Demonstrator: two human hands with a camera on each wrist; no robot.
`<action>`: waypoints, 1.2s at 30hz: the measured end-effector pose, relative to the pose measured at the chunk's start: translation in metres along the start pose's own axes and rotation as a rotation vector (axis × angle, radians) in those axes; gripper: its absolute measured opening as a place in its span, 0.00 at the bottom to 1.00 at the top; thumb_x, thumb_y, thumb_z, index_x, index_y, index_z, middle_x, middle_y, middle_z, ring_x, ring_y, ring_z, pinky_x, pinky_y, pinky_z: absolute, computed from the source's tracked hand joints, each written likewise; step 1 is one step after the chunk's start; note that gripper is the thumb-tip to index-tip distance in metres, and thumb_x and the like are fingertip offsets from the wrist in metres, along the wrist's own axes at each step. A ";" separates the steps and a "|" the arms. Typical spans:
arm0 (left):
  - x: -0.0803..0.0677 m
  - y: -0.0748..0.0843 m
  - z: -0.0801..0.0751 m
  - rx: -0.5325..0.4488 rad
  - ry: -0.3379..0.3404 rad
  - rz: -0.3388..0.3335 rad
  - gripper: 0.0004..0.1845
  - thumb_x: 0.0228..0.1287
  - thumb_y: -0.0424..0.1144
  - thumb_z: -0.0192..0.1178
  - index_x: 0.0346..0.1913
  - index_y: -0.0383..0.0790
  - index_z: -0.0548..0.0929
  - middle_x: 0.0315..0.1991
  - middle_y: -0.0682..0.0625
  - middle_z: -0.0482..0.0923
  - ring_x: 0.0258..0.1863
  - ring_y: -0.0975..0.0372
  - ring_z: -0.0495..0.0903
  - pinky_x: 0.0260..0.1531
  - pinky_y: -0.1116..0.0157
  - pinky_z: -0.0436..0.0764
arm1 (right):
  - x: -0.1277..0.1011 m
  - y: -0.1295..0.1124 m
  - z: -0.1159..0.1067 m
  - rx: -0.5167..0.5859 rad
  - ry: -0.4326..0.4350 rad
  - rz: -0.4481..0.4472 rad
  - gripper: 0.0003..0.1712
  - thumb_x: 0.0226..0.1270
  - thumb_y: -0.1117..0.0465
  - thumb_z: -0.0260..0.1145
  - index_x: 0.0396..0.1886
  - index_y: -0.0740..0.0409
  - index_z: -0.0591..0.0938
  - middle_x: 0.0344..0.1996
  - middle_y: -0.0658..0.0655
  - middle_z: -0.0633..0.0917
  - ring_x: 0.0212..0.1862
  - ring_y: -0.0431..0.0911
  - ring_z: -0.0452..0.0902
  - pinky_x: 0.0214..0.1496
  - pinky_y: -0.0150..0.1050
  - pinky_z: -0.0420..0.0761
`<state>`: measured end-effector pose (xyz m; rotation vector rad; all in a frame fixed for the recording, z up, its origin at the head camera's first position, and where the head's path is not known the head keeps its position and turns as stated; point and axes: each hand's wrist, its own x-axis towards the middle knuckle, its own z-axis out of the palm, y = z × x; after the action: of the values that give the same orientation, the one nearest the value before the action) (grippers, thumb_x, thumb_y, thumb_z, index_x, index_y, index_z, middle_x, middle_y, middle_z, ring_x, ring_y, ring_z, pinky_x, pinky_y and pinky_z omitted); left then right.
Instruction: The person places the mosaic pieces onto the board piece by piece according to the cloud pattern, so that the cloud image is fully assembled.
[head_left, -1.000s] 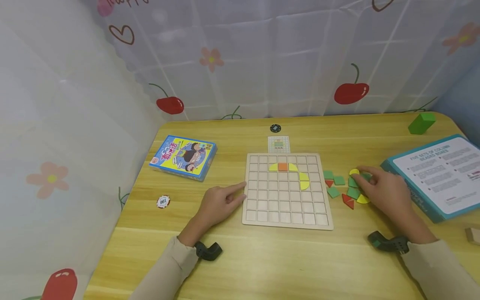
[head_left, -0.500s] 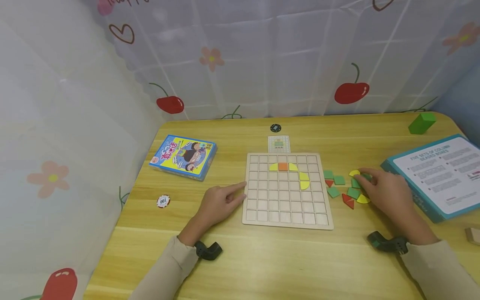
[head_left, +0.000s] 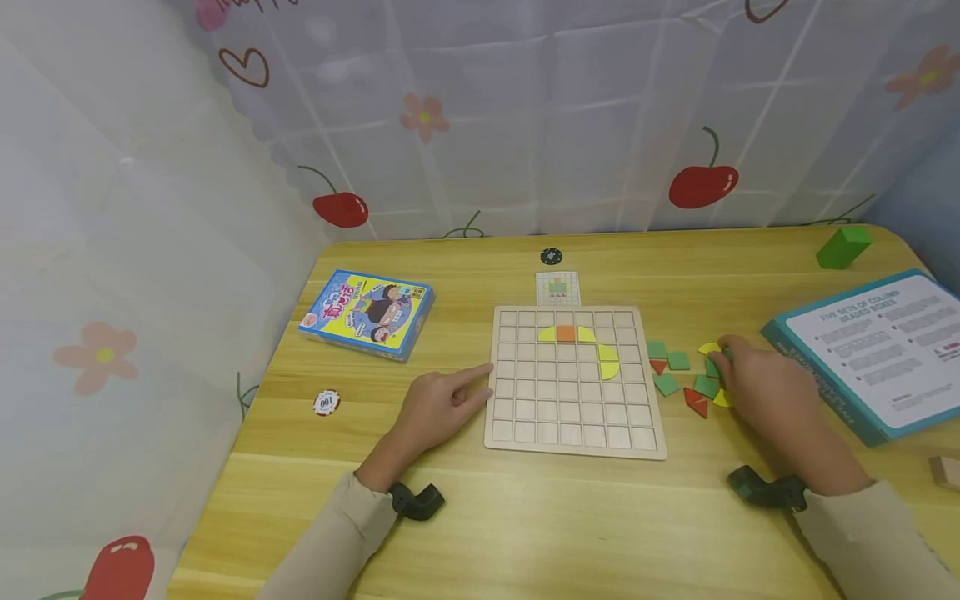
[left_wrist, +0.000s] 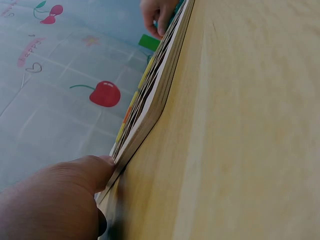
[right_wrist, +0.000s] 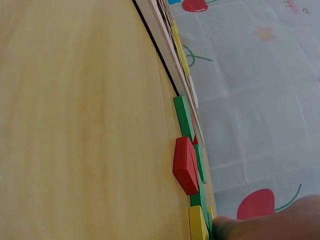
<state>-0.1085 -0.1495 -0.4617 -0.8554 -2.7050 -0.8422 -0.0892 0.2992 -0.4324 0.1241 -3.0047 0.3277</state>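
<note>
My left hand (head_left: 438, 410) rests at the left edge of a wooden grid board (head_left: 525, 440), index finger and thumb extended and touching its rim. On the board lie an orange square tile (head_left: 566, 333) and several yellow quarter-round tiles (head_left: 609, 361). My right hand (head_left: 776, 387) is over the loose tiles right of the board, fingers bent down beside a yellow quarter-round tile (head_left: 708, 348) and green tiles. Whether it pinches a tile is hidden. In the right wrist view, the right thumb (right_wrist: 265, 225) is next to green and yellow tiles; red triangle tiles (right_wrist: 185, 166) lie near.
A small pattern card (head_left: 558, 289) lies behind the board, with a black chip (head_left: 551, 256) beyond it. At left are a blue-yellow box (head_left: 367, 315) and a white chip (head_left: 326, 403). A teal box (head_left: 877, 354) and a green block (head_left: 843, 247) stand at right.
My right hand has shifted slightly right, away from the upper yellow tile, and turned a little, now covering part of the lower yellow tile. The left hand and board have stayed put.
</note>
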 end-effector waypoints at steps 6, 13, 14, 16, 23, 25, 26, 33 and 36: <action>0.000 -0.001 0.000 -0.002 0.006 -0.004 0.19 0.70 0.48 0.67 0.61 0.49 0.87 0.15 0.63 0.63 0.14 0.72 0.58 0.19 0.70 0.61 | 0.000 0.000 0.001 0.024 -0.044 0.036 0.22 0.79 0.57 0.59 0.57 0.74 0.72 0.15 0.60 0.76 0.17 0.53 0.68 0.15 0.47 0.66; 0.000 -0.003 0.000 -0.003 -0.002 -0.009 0.19 0.70 0.49 0.66 0.61 0.50 0.86 0.14 0.63 0.63 0.14 0.72 0.58 0.19 0.70 0.61 | -0.003 0.000 0.005 0.059 0.043 0.026 0.21 0.81 0.57 0.58 0.57 0.72 0.72 0.11 0.55 0.71 0.14 0.51 0.64 0.13 0.45 0.60; 0.000 -0.003 0.000 -0.003 0.000 -0.007 0.19 0.71 0.49 0.66 0.61 0.50 0.86 0.14 0.63 0.63 0.14 0.72 0.58 0.19 0.70 0.61 | -0.003 0.001 0.006 0.060 0.061 0.019 0.20 0.81 0.57 0.58 0.57 0.72 0.72 0.10 0.54 0.70 0.13 0.50 0.63 0.12 0.44 0.59; 0.001 -0.003 0.000 -0.005 0.006 -0.001 0.19 0.70 0.49 0.66 0.61 0.49 0.86 0.14 0.63 0.63 0.14 0.72 0.57 0.19 0.69 0.60 | -0.004 0.002 0.008 0.058 0.090 0.004 0.20 0.80 0.58 0.58 0.57 0.72 0.72 0.09 0.53 0.68 0.12 0.50 0.62 0.12 0.43 0.58; 0.000 -0.003 -0.001 0.001 0.015 0.009 0.19 0.70 0.48 0.67 0.60 0.49 0.87 0.14 0.63 0.62 0.14 0.72 0.56 0.18 0.70 0.60 | -0.004 0.001 0.006 0.061 0.092 0.026 0.16 0.81 0.58 0.56 0.54 0.69 0.73 0.10 0.54 0.69 0.14 0.50 0.63 0.13 0.43 0.58; 0.001 -0.003 -0.001 0.001 0.012 0.008 0.19 0.70 0.49 0.67 0.60 0.48 0.87 0.14 0.63 0.62 0.14 0.72 0.56 0.18 0.70 0.60 | -0.003 0.000 0.005 0.059 0.084 0.028 0.17 0.82 0.57 0.56 0.55 0.68 0.74 0.09 0.54 0.69 0.14 0.50 0.64 0.13 0.43 0.58; 0.001 -0.003 -0.001 0.001 0.011 0.007 0.19 0.70 0.48 0.67 0.60 0.49 0.87 0.14 0.63 0.62 0.14 0.72 0.56 0.18 0.70 0.60 | -0.003 -0.001 0.004 0.055 0.085 0.023 0.18 0.81 0.56 0.57 0.56 0.68 0.75 0.09 0.53 0.69 0.14 0.50 0.63 0.13 0.43 0.58; 0.001 -0.001 -0.001 -0.007 0.009 0.005 0.19 0.70 0.48 0.67 0.60 0.48 0.87 0.14 0.63 0.63 0.14 0.72 0.57 0.18 0.69 0.60 | 0.003 -0.013 0.003 0.135 0.058 -0.003 0.29 0.77 0.48 0.62 0.62 0.69 0.77 0.13 0.52 0.74 0.17 0.47 0.65 0.17 0.41 0.60; 0.001 0.000 -0.001 -0.009 0.005 0.003 0.19 0.70 0.48 0.67 0.60 0.49 0.87 0.14 0.64 0.63 0.14 0.72 0.58 0.19 0.70 0.61 | 0.006 -0.017 0.004 0.137 0.056 0.003 0.29 0.76 0.48 0.64 0.61 0.68 0.79 0.10 0.50 0.69 0.15 0.46 0.62 0.16 0.41 0.57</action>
<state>-0.1091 -0.1497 -0.4610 -0.8576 -2.6976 -0.8552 -0.0941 0.2812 -0.4324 0.1208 -2.9260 0.5286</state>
